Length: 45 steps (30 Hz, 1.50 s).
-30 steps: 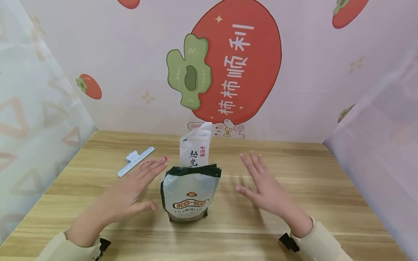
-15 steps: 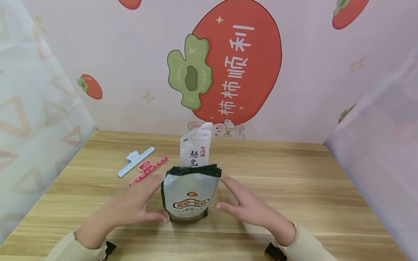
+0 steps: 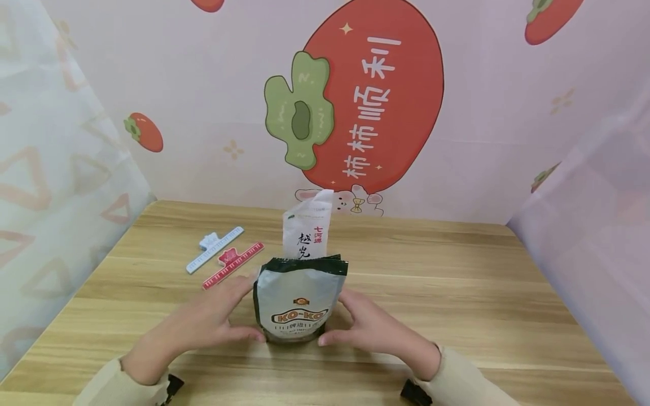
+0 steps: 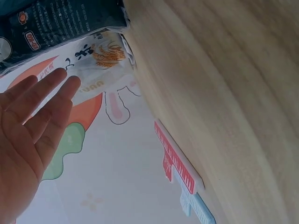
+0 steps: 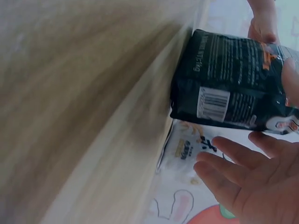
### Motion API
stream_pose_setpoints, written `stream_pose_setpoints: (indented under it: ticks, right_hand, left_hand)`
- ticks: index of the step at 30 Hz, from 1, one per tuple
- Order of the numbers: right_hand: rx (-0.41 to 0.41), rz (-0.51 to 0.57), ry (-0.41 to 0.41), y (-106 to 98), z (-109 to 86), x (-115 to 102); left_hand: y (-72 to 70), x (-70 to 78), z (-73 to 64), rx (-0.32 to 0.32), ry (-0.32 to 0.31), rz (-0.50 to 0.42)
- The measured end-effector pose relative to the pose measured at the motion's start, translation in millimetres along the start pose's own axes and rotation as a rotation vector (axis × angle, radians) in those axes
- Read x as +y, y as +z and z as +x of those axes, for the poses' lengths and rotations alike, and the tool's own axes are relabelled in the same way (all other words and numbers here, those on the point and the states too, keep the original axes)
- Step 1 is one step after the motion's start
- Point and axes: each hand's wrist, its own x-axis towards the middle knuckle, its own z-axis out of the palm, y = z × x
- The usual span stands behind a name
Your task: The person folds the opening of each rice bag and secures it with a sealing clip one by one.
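A dark green and silver KO-KO bag (image 3: 299,293) stands upright on the table. Behind it rises a white bag (image 3: 304,231) with black and red lettering, its lower part hidden in the head view. My left hand (image 3: 208,316) is at the left side of the KO-KO bag, thumb by its lower front corner. On the opposite side is my right hand (image 3: 376,324), its thumb likewise near the lower corner. Both wrist views show straight, spread fingers (image 4: 51,100) reaching beside the bags; whether they press on the KO-KO bag is hard to tell.
A red ruler-shaped clip (image 3: 233,266) and a light blue one (image 3: 215,251) lie side by side at the left of the wooden table (image 3: 457,293). A printed backdrop (image 3: 223,84) hangs behind the table's far edge, with cloth along both sides.
Both hands have come down and inward from either side until they flank the KO-KO bag. The red clip, earlier covered by the left hand, now shows. The bags have not visibly moved.
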Motion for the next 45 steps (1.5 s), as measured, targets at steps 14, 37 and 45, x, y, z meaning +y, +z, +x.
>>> stream_pose_setpoints:
  ticks: [14, 37, 45]
  right_hand:
    - [0.015, 0.180, 0.051, 4, 9.0, -1]
    - [0.017, 0.209, 0.037, -10, -3.8, 11]
    - [0.018, 0.188, 0.026, -22, -13.2, 19]
  left_hand:
    - [5.2, 2.7, 5.8, -0.032, -0.007, -0.170]
    - [12.8, 12.9, 26.3, -0.131, -0.064, -0.312]
    - [18.1, 21.5, 39.0, -0.145, -0.038, -0.324]
